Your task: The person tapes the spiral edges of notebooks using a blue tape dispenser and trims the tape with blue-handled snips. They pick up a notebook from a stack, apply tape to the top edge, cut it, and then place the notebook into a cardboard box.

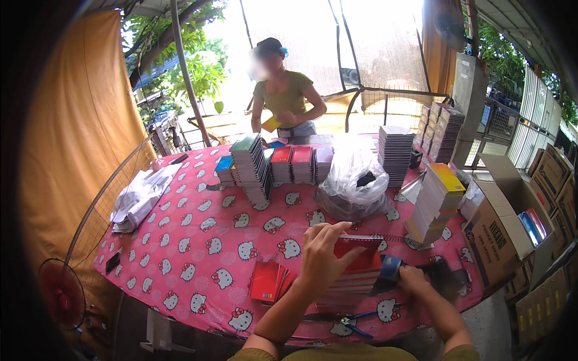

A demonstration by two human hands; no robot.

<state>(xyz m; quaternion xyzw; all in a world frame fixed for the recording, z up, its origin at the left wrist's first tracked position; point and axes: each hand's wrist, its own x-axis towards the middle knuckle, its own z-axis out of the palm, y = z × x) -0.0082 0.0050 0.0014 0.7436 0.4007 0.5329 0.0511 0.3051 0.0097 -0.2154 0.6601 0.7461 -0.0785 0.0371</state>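
Note:
My left hand [322, 253] is at the left edge of a red notebook [366, 256], fingers curved and apart, thumb stretched over the cover. That notebook tops a stack of notebooks [344, 292]. A thin wire coil [394, 239] sticks out to the right from its far edge. Against the stack's right side, my right hand [414, 280] closes round a blue and dark object [391, 268]; its kind is hard to make out. A few red notebooks [267, 281] lie fanned to the left. Blue-handled pliers [356, 327] lie near the front edge.
Beyond my hands stand a plastic bag [355, 189], a yellow-topped notebook stack [436, 201] and several other notebook stacks [250, 165]. A co-worker [283, 99] stands across the pink table [198, 256], holding something yellow. An open cardboard box [497, 231] is at right; a fan [62, 295] at left.

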